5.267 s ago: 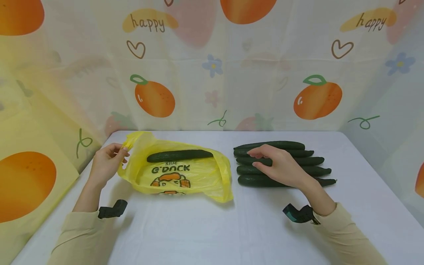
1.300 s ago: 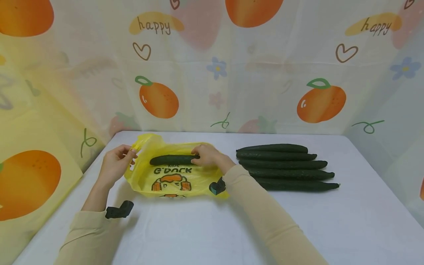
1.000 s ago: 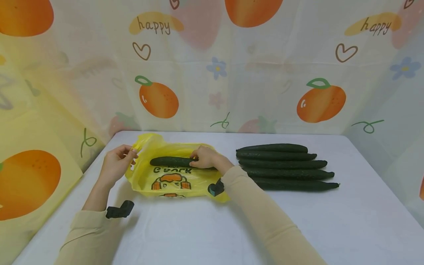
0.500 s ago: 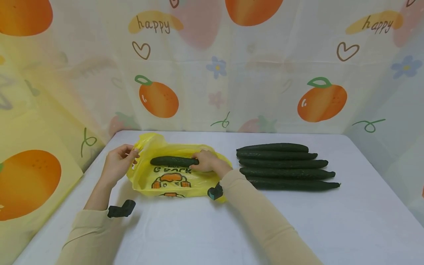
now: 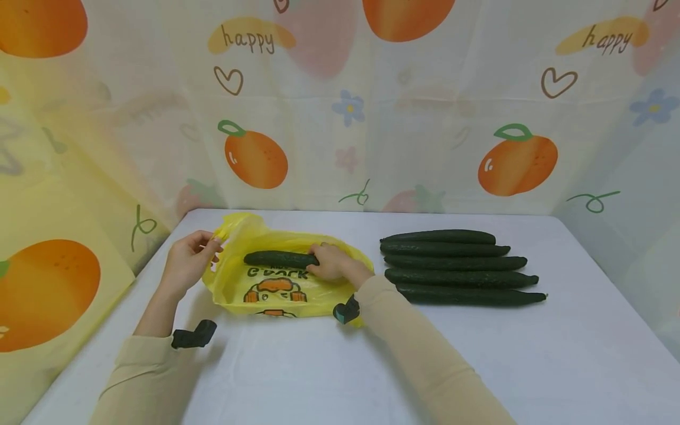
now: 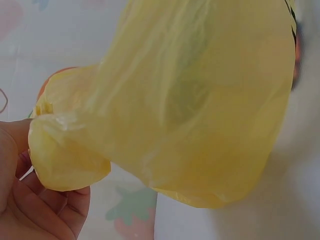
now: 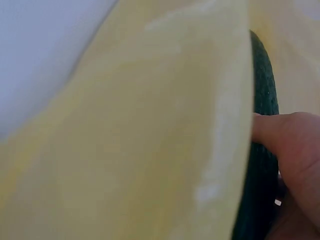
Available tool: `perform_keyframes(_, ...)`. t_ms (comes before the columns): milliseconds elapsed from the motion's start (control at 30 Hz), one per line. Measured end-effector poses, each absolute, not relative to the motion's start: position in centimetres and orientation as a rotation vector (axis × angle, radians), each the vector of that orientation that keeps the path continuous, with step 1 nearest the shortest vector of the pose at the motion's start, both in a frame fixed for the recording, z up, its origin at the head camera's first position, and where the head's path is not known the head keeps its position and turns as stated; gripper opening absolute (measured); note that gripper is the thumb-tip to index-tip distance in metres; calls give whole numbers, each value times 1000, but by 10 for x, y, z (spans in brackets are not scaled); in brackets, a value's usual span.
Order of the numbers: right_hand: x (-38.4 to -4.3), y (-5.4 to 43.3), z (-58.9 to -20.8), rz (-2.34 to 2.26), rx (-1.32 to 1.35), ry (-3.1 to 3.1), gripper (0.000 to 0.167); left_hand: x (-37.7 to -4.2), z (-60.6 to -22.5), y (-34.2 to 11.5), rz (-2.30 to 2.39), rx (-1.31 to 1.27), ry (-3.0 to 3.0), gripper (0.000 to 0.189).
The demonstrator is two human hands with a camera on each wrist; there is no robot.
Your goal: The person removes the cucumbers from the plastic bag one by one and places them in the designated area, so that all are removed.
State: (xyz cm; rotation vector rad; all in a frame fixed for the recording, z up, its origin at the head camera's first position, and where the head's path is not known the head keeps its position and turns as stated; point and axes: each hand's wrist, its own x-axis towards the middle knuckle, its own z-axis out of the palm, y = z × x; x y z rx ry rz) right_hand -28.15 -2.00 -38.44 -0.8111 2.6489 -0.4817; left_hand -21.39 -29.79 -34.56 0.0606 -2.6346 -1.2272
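Note:
A yellow plastic bag with a printed duck lies mouth-up on the left of the table. My left hand pinches its gathered left end between thumb and fingers; the left wrist view shows the bag bulging out from that hand. Inside the bag rests a dark green cucumber. Reaching in from the right, my right hand grips the cucumber's right end. In the right wrist view the thumb lies across the cucumber, and the yellow film hides part of it.
Several cucumbers lie side by side in a row on the white table, right of the bag. The right forearm passes in front of their near left ends. A printed curtain stands behind the table.
Earlier my right hand hovered over the cucumber row; it has since moved left into the bag and taken hold of the cucumber there. Over the last half second almost nothing moved.

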Motion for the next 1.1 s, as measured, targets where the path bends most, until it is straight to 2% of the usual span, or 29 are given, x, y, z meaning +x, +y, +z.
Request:
perform_keyframes(433,-281,-15,-382,-605,-898,2595,46,-213,-341,-301,-1221,61,-2641,37)
perform_keyframes(1100,-270,-4,-361,-887,-1118,2530,40,-212,-339,-302,-1216,30,-2597,32)
